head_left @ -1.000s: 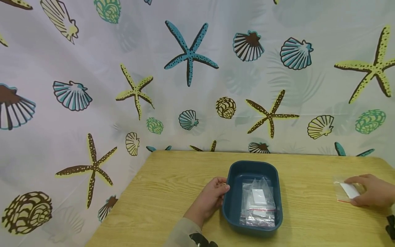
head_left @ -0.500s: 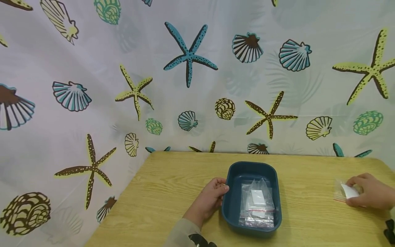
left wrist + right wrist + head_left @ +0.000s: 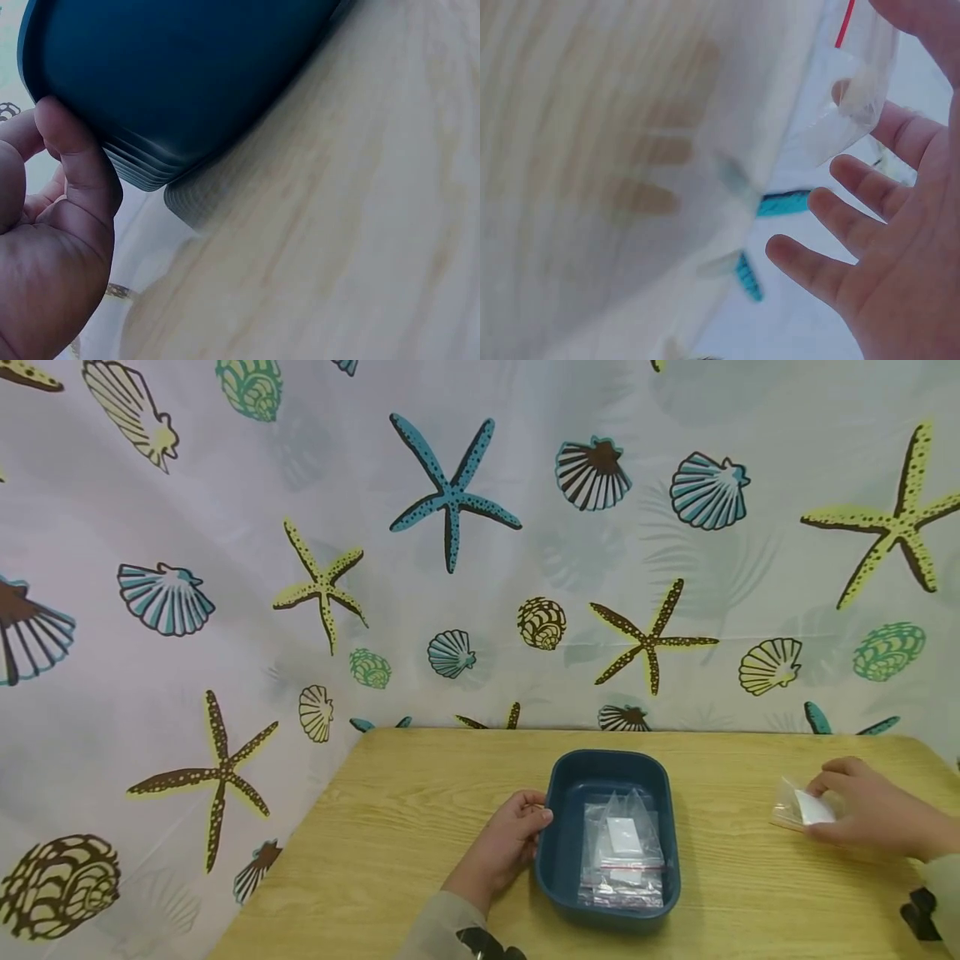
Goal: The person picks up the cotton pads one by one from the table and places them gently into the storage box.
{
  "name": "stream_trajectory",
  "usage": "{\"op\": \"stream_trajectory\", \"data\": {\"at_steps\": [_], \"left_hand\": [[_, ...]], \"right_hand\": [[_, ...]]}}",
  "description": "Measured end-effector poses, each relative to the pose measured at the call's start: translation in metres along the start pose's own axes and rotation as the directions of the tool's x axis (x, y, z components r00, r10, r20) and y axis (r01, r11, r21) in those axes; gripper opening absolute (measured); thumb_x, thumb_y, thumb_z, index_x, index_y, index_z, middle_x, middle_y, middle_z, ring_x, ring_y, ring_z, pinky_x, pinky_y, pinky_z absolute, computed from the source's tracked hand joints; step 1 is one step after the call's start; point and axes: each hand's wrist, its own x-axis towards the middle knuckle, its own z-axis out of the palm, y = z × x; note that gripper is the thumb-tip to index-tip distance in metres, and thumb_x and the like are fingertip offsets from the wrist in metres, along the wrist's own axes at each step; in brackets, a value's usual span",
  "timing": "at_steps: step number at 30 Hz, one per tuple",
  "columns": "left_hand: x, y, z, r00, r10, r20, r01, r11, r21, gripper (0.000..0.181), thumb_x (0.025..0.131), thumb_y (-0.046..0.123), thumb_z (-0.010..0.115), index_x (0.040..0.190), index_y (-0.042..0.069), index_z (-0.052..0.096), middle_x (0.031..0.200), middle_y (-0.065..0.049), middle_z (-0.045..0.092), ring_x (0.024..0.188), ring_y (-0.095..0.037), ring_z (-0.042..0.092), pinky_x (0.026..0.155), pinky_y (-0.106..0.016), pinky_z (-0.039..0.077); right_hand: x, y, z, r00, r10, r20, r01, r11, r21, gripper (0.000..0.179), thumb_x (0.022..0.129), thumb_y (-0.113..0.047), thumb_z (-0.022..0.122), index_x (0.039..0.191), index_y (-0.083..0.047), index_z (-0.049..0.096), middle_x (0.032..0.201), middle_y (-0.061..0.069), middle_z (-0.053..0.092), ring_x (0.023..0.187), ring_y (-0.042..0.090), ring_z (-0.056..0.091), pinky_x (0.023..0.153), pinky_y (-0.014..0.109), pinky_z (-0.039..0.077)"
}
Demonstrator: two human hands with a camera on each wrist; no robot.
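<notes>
A dark blue plastic bin (image 3: 564,843) stands on the table, and my left hand (image 3: 506,843) holds its left side by the rim. In the left wrist view, the thumb (image 3: 71,142) lies against the bin's outer wall (image 3: 180,67). Inside the bin several clear zip bags (image 3: 630,868) with white contents lie in a pile. To the right, my right hand (image 3: 873,810) pinches another clear zip bag (image 3: 787,803) with a white flat piece in it. In the right wrist view, that bag's red seal line shows, and the other fingers (image 3: 810,266) are spread out.
The wood-grain table (image 3: 420,785) extends to both sides of the bin. Behind it and along the left hangs a white curtain (image 3: 375,468) printed with starfish and shells.
My right hand has lifted the bag from the table and moved left with it, towards the bin. The left hand keeps its hold on the bin.
</notes>
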Motion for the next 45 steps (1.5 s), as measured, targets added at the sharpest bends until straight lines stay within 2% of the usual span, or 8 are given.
{"op": "stream_trajectory", "data": {"at_steps": [4,10,18,26,29,38,45], "left_hand": [[0.001,0.002,0.002,1.0,-0.004,0.005,0.004,1.0,-0.005,0.036,0.102,0.011,0.059,0.131,-0.004,0.044,0.089,-0.004,0.054,0.065,-0.013,0.047,0.056,-0.025,0.041],[0.004,0.006,0.005,1.0,-0.014,0.01,0.014,1.0,-0.004,0.036,0.102,0.015,0.061,0.131,-0.001,0.047,0.091,-0.006,0.056,0.066,-0.014,0.049,0.057,-0.026,0.044],[0.005,0.006,0.003,1.0,-0.006,0.022,0.006,1.0,0.007,0.036,0.103,0.012,0.058,0.133,-0.003,0.044,0.09,-0.005,0.055,0.066,-0.012,0.05,0.056,-0.025,0.043],[0.006,-0.001,0.001,1.0,0.005,0.012,-0.005,1.0,-0.012,0.033,0.101,0.008,0.058,0.13,-0.002,0.045,0.088,-0.003,0.055,0.063,-0.011,0.048,0.054,-0.024,0.04],[0.005,-0.003,0.0,1.0,0.013,0.009,-0.013,1.0,-0.017,0.033,0.101,0.007,0.058,0.13,-0.003,0.045,0.088,-0.003,0.055,0.063,-0.011,0.049,0.054,-0.024,0.041],[0.004,0.0,0.0,1.0,0.016,0.004,-0.016,1.0,-0.005,0.03,0.101,0.008,0.058,0.127,-0.002,0.045,0.084,-0.001,0.053,0.063,-0.011,0.047,0.054,-0.024,0.039],[0.005,-0.002,0.001,1.0,0.013,0.005,-0.013,1.0,-0.017,0.029,0.102,0.008,0.058,0.126,-0.001,0.046,0.084,-0.002,0.053,0.063,-0.011,0.048,0.054,-0.024,0.04]], "right_hand": [[0.001,-0.024,-0.007,0.998,-0.066,-0.024,0.066,0.998,0.006,0.059,0.072,-0.055,0.086,0.104,-0.009,0.068,0.133,0.039,0.04,0.115,0.059,0.047,0.087,0.069,0.045],[0.005,-0.061,-0.019,0.982,-0.179,-0.063,0.18,0.984,0.009,0.062,0.074,-0.061,0.082,0.11,-0.012,0.068,0.138,0.031,0.043,0.118,0.052,0.05,0.089,0.064,0.047],[0.007,-0.116,-0.027,0.962,-0.244,-0.123,0.245,0.97,-0.01,0.074,0.071,-0.075,0.076,0.113,-0.015,0.068,0.145,0.025,0.042,0.123,0.048,0.05,0.092,0.061,0.048],[0.018,-0.161,-0.022,0.928,-0.334,-0.163,0.329,0.943,-0.058,0.062,0.074,-0.059,0.084,0.115,-0.016,0.069,0.147,0.021,0.045,0.127,0.045,0.049,0.099,0.06,0.044],[0.024,-0.173,-0.018,0.918,-0.355,-0.174,0.346,0.935,-0.081,0.06,0.074,-0.055,0.085,0.116,-0.014,0.07,0.148,0.021,0.045,0.129,0.044,0.048,0.101,0.059,0.043],[0.035,-0.198,-0.001,0.913,-0.378,-0.155,0.362,0.924,-0.119,0.064,0.076,-0.057,0.083,0.122,-0.013,0.071,0.15,0.02,0.044,0.132,0.042,0.047,0.101,0.058,0.044],[0.037,-0.202,0.007,0.926,-0.362,-0.104,0.347,0.927,-0.142,0.077,0.078,-0.057,0.081,0.135,-0.01,0.064,0.154,0.019,0.039,0.138,0.043,0.041,0.104,0.061,0.04]]}}
